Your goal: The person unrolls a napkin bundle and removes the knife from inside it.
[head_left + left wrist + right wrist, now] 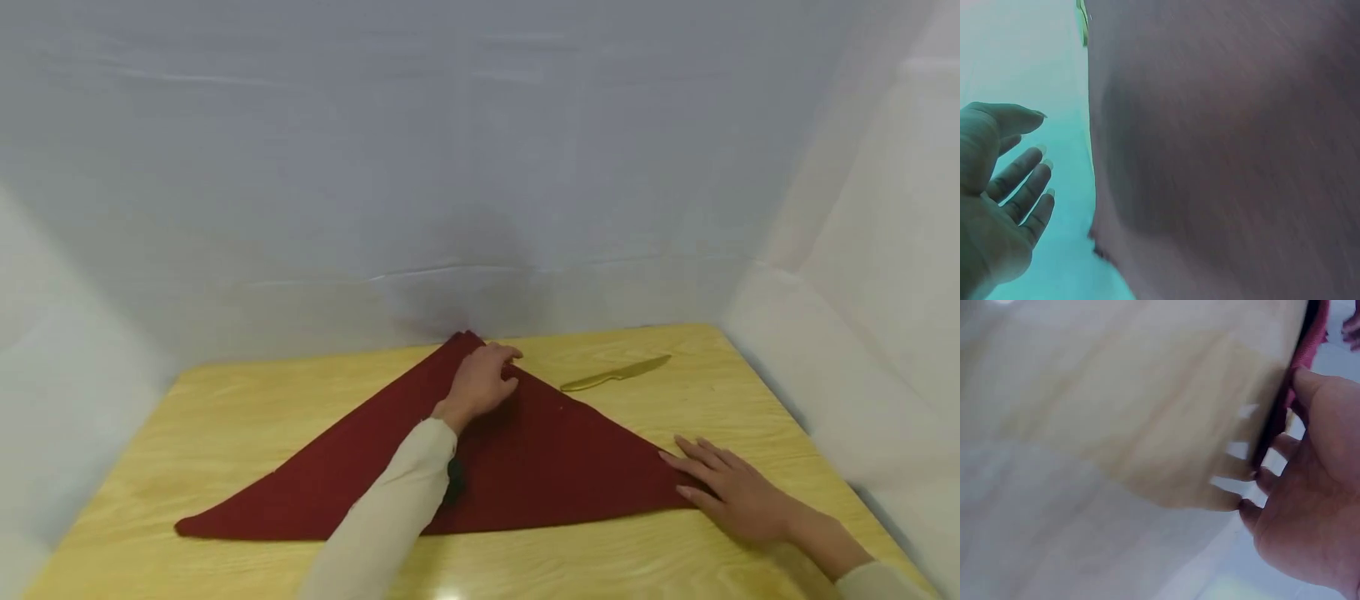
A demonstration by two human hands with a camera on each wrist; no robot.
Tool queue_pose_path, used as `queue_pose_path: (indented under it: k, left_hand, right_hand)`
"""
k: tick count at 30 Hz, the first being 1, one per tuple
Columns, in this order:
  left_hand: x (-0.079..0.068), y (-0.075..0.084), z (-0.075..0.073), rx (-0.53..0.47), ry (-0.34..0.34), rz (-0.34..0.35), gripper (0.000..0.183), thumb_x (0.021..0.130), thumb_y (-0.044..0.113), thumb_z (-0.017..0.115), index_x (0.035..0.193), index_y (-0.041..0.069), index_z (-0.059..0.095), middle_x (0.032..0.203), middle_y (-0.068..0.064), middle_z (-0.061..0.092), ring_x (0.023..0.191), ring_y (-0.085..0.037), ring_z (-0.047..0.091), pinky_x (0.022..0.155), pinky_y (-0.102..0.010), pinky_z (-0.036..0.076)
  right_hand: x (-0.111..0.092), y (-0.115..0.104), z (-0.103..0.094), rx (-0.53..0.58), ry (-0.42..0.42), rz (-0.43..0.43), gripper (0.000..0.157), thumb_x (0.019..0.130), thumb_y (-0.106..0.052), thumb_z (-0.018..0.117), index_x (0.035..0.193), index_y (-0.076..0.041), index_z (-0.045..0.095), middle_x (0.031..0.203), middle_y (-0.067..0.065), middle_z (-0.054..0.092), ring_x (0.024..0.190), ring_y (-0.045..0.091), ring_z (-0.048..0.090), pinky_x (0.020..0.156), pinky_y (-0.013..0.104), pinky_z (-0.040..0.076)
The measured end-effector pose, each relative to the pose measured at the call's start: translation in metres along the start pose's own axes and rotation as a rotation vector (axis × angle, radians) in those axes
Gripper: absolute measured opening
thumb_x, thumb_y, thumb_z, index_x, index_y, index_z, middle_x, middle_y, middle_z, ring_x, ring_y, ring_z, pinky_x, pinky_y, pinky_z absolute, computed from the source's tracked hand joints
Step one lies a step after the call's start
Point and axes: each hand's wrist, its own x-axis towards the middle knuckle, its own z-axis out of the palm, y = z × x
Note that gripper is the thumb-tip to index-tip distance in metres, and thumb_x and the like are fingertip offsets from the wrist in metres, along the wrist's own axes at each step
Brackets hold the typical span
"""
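A dark red cloth napkin (570,467), folded into a wide triangle, lies on the table with its peak at the back. My left hand (483,379) is over the upper part of the napkin near that peak. Its fingers bend loosely with nothing between them, and in the left wrist view the hand (1013,187) shows beside the cloth (1222,150). At the napkin's right corner is my right hand (738,492), fingers spread and thumb extended, fingertips at the corner. In the right wrist view, the thumb and fingertips of that hand (1316,481) meet the red edge (1304,359).
A gold knife (617,373) lies on the wooden table (247,400) behind the napkin's right slope. White sheeting (480,167) rises behind the table and along both sides.
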Motion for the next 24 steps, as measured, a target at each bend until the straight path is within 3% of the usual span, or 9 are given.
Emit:
queue_pose_path:
  k: [6, 10, 15, 21, 24]
  left_hand:
    - [-0.023, -0.024, -0.02, 0.068, 0.07, -0.028, 0.036, 0.088, 0.014, 0.067, 0.124, 0.007, 0.063, 0.117, -0.011, 0.06, 0.106, -0.029, 0.056, 0.088, -0.046, 0.047]
    - [-0.04, -0.039, -0.03, 0.121, 0.112, -0.074, 0.037, 0.088, 0.016, 0.068, 0.124, 0.008, 0.062, 0.117, -0.012, 0.059, 0.106, -0.032, 0.056, 0.087, -0.047, 0.047]
    - [-0.06, -0.051, -0.04, 0.19, 0.157, -0.088, 0.038, 0.088, 0.017, 0.068, 0.124, 0.007, 0.062, 0.115, -0.014, 0.059, 0.101, -0.034, 0.058, 0.082, -0.049, 0.049]
    - [-0.074, -0.055, -0.062, 0.251, 0.169, -0.106, 0.038, 0.091, 0.021, 0.065, 0.126, 0.006, 0.061, 0.117, -0.016, 0.058, 0.103, -0.035, 0.056, 0.082, -0.051, 0.048]
    - [-0.079, -0.058, -0.074, 0.285, 0.206, -0.106, 0.038, 0.091, 0.021, 0.063, 0.125, 0.005, 0.061, 0.116, -0.017, 0.058, 0.102, -0.036, 0.056, 0.08, -0.051, 0.048]
  right_hand:
    - [0.005, 0.007, -0.015, 0.041, -0.087, 0.085, 0.043, 0.1, -0.03, 0.052, 0.14, -0.013, 0.051, 0.143, 0.023, 0.04, 0.125, 0.052, 0.036, 0.09, 0.065, 0.037]
    - [0.012, 0.011, -0.023, 0.015, -0.08, 0.055, 0.037, 0.099, -0.02, 0.053, 0.133, -0.004, 0.055, 0.136, 0.023, 0.047, 0.121, 0.049, 0.042, 0.09, 0.062, 0.039]
    - [0.026, 0.014, -0.025, 0.031, 0.026, 0.106, 0.036, 0.1, -0.021, 0.053, 0.129, -0.001, 0.057, 0.126, 0.018, 0.056, 0.118, 0.046, 0.047, 0.092, 0.061, 0.038]
    - [0.042, 0.016, -0.035, -0.082, 0.185, 0.16, 0.036, 0.1, -0.021, 0.052, 0.129, -0.001, 0.055, 0.128, 0.023, 0.053, 0.119, 0.049, 0.043, 0.09, 0.063, 0.038]
    - [0.052, 0.014, -0.042, -0.131, 0.25, 0.168, 0.037, 0.1, -0.02, 0.052, 0.13, 0.001, 0.054, 0.13, 0.026, 0.051, 0.121, 0.049, 0.041, 0.09, 0.063, 0.037]
